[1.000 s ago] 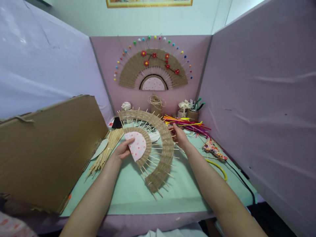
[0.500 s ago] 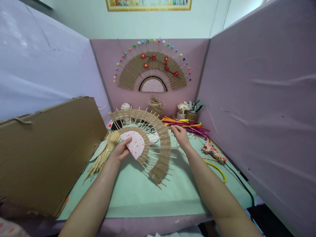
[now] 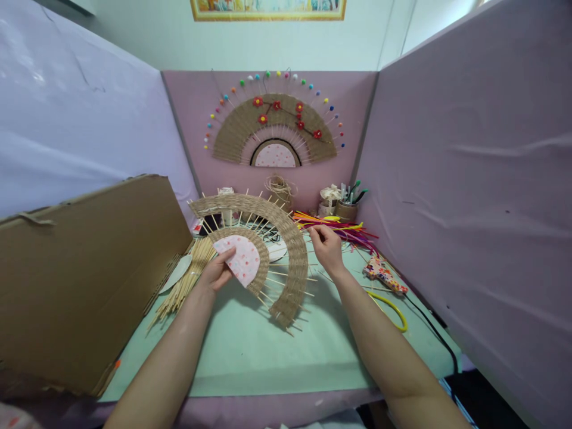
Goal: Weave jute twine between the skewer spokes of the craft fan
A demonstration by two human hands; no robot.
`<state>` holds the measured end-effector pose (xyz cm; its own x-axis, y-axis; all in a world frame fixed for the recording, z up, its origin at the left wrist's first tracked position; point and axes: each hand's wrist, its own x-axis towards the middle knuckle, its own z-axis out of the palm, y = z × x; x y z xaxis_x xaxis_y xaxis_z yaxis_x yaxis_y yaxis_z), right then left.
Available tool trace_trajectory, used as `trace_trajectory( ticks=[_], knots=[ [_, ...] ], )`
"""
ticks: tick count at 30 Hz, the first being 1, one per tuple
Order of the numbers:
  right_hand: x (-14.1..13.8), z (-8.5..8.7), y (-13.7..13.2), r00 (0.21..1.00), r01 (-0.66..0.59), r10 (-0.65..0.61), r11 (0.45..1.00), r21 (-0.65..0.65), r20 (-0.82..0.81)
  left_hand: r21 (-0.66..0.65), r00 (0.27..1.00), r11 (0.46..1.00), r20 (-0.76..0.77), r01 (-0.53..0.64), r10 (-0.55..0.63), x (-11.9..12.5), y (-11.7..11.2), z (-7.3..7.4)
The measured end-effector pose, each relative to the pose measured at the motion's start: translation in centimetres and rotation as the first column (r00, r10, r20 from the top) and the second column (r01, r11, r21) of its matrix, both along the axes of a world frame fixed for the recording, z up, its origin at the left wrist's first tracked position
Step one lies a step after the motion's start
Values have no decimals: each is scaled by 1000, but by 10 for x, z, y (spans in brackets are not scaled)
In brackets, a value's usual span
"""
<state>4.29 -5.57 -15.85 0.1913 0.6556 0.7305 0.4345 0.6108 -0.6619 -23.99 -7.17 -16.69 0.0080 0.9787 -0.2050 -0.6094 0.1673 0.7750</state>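
My left hand [image 3: 218, 271] grips a woven fan [image 3: 298, 262] by its half-round centre, the thumb lying on the white, pink-dotted patch [image 3: 245, 262]. Thin wooden sticks radiate from that centre through a wide band of tan twine weaving, and their ends poke out past its outer edge. The fan is held tilted above the table. At its right side, close to the outer edge, my right hand [image 3: 327, 245] is pinched closed, thumb against fingers. Whatever is between those fingertips is too small to make out.
A bundle of sticks [image 3: 183, 292] and a cardboard sheet [image 3: 89, 280] are on the left. Behind stand a twine spool [image 3: 280, 192] and a pen pot [image 3: 347, 210], near colourful pipe cleaners [image 3: 357, 232]. A flowered glue gun [image 3: 384, 275] with a cord lies right. A finished fan [image 3: 232, 134] hangs behind.
The fan has turned slightly, its left end shifting a little left and up. My right hand stays pinched near the fan's outer edge, with its fingers slightly shifted.
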Motion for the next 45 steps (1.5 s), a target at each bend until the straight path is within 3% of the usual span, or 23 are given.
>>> trace_trajectory(
  ticks=[4,9,15,18,22,26,30,33,39,45],
  knots=[
    [1,1,0,994,-70,65,996,-58,-87,21,997,998,50,-54,53,-3,2,1],
    [4,-2,8,938,-246,197,958,-149,-284,27,995,999,89,-42,40,-5,2,1],
    [-2,-6,15,759,-537,314,796,-277,-570,20,995,998,90,-55,53,-2,0,3],
    [-4,-6,16,738,-583,332,753,-305,-588,19,995,998,81,-65,63,-2,0,4],
    [-2,-7,16,840,-449,266,829,-332,-472,35,993,994,64,-99,96,-4,1,5],
    [0,-8,13,969,-216,174,941,-261,-176,39,990,991,63,-126,123,-3,1,6],
    [-1,-6,6,996,-63,70,993,-96,63,35,989,990,63,-138,135,-1,0,7],
    [-2,-5,2,990,-59,63,998,-34,128,35,987,988,68,-149,146,0,0,8],
    [-2,-4,1,991,-72,74,997,-18,108,43,984,987,97,-157,153,-4,2,8],
    [0,-7,9,947,-278,239,944,-177,-213,77,983,988,137,-136,124,-7,4,5]
  ],
)
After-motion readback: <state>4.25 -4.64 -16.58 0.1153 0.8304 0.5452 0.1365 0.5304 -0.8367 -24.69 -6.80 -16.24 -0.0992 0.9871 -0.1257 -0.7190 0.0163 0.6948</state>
